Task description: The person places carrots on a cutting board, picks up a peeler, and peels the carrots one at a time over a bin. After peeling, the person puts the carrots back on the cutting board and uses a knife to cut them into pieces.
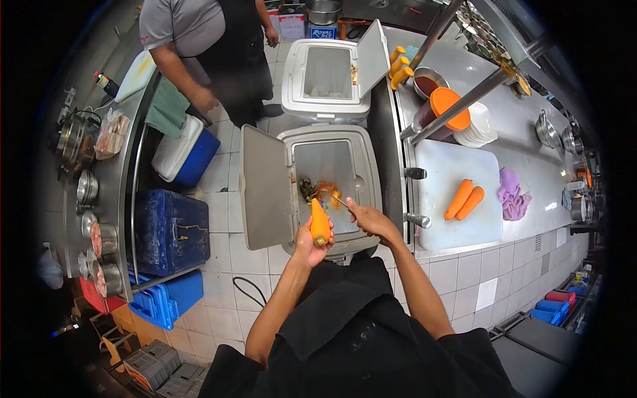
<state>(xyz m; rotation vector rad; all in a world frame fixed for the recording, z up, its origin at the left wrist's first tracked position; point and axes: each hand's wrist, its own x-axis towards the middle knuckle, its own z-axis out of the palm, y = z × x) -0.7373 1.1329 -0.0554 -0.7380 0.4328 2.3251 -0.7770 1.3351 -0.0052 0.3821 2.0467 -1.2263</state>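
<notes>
My left hand [310, 245] is wrapped round the thick end of an orange carrot [319, 222], whose narrow end points up and away from me. To its right, my right hand [367, 219] grips a thin tool [340, 201], probably a peeler or small knife, its tip pointing left towards the carrot. Both hands are over the near edge of an open bin [367, 166], where orange peelings [327, 188] and dark green scraps lie. Two more carrots [464, 199] rest side by side on a white cutting board [431, 229] to the right.
A purple cloth [511, 196] lies right of the board. Behind it stand a container with an orange lid [449, 109] and stacked white dishes [479, 126]. Another open bin [292, 76] stands farther off. A person in a dark apron [232, 60] is at the upper left.
</notes>
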